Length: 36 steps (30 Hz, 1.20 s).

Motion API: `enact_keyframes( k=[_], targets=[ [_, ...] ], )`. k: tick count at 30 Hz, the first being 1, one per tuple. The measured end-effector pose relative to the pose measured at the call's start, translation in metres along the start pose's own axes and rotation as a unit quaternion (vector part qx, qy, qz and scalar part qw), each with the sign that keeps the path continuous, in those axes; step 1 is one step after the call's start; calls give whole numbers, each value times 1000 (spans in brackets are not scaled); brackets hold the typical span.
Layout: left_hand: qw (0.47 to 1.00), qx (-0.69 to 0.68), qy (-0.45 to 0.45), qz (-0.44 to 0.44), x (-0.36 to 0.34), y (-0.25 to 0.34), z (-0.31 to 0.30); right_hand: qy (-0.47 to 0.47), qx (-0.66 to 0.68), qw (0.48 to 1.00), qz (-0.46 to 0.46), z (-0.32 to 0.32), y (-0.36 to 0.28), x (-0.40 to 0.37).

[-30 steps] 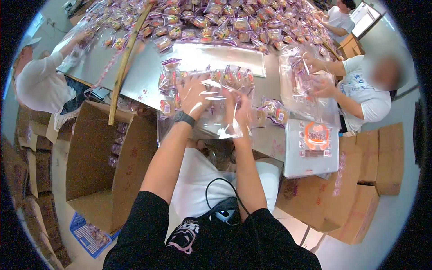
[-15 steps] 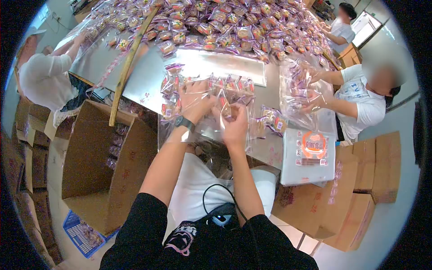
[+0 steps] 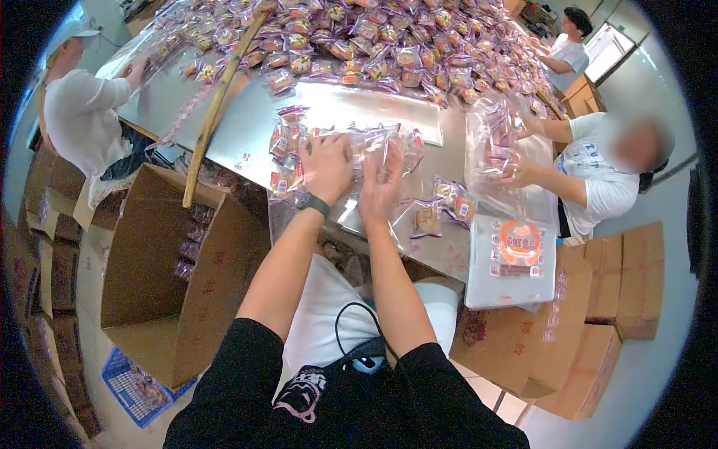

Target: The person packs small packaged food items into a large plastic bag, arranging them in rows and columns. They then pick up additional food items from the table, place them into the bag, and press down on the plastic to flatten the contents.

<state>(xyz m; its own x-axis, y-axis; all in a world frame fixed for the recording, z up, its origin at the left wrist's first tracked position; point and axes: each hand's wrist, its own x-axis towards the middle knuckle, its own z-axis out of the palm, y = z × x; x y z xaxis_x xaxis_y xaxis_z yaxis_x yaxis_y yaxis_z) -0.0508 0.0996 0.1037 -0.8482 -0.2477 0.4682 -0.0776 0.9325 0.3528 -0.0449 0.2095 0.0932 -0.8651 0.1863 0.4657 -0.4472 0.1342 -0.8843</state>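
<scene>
A large clear plastic bag (image 3: pixel 281 213) with several small wrapped cakes (image 3: pixel 283 142) inside lies at the table's near edge. My left hand (image 3: pixel 327 170), with a dark watch at the wrist, curls its fingers over the bag's middle. Close beside it, my right hand (image 3: pixel 380 185) grips the bag from the right, its fingers upright and partly veiled by shiny film. Two or so loose wrapped cakes (image 3: pixel 427 219) lie right of my right hand. A stack of printed clear bags (image 3: pixel 511 277) sits farther right.
A big heap of wrapped cakes (image 3: pixel 359 45) covers the table's far side. A wooden stick (image 3: pixel 217 112) slants at left. Open cardboard boxes (image 3: pixel 153 277) stand below both sides, and a blue basket (image 3: pixel 138 389) is on the floor. A co-worker (image 3: pixel 598 161) handles another bag at right.
My right hand has let go of its pinch near the bag's front edge and moved up alongside the left, fingers straightened. The loose cakes on the right are now uncovered.
</scene>
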Motion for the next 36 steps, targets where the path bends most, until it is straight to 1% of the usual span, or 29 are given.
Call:
enact_keyframes(
  k=[1, 4, 6, 7, 8, 10, 11, 13, 14, 17, 20, 23, 26, 27, 30, 33, 34, 36],
  targets=[
    [1000, -3, 2, -2, 0, 1, -1, -5, 112, 993, 24, 6, 4, 1],
    [999, 5, -44, -11, -1, 2, -8, -27, 154, 986, 59, 7, 11, 9],
    [995, 42, -82, -27, 2, 5, -9, -62, 54, 994, 77, 3, 19, 20],
    [993, 60, -98, -34, 4, 6, -9, -72, 37, 993, 81, 3, 22, 21],
    [995, 56, -79, -29, 3, 6, -11, -83, 20, 993, 84, 3, 24, 22],
    [998, 47, -39, -19, -1, 4, -8, -90, 52, 991, 83, 2, 15, 24],
    [999, 34, -7, -7, -2, 2, -4, -71, 19, 997, 21, 2, 10, 25],
    [998, 8, 58, 14, -5, 0, 1, -89, 19, 994, 69, 1, 13, 26],
    [999, 13, 45, 8, -5, -1, 2, -98, 21, 991, 90, 1, 13, 28],
    [1000, 27, 4, -11, -5, 8, -13, -35, -55, 997, -42, 7, 34, 25],
    [998, 56, 8, -19, -3, 4, -7, -10, -14, 1000, -6, 10, 38, 19],
    [997, 74, 5, -21, -3, 1, -8, -28, -30, 999, 22, 4, 30, 21],
    [999, 27, -8, -33, 0, 0, -6, -2, -59, 998, -16, 14, 44, 23],
    [998, -9, 65, -13, -4, -4, 4, -11, -202, 972, -122, 8, 28, 25],
    [999, -16, -41, 0, 1, -5, -2, -97, -120, 986, -56, 2, 8, 28],
    [995, -51, -85, 0, 8, -6, -16, -85, -155, 973, -146, 5, 19, 27],
    [998, -34, -50, 5, 10, -6, -14, -83, -167, 967, -175, 6, 23, 27],
    [1000, -4, 13, 11, 4, -1, -5, -116, -168, 961, -187, 4, 30, 28]
  ],
)
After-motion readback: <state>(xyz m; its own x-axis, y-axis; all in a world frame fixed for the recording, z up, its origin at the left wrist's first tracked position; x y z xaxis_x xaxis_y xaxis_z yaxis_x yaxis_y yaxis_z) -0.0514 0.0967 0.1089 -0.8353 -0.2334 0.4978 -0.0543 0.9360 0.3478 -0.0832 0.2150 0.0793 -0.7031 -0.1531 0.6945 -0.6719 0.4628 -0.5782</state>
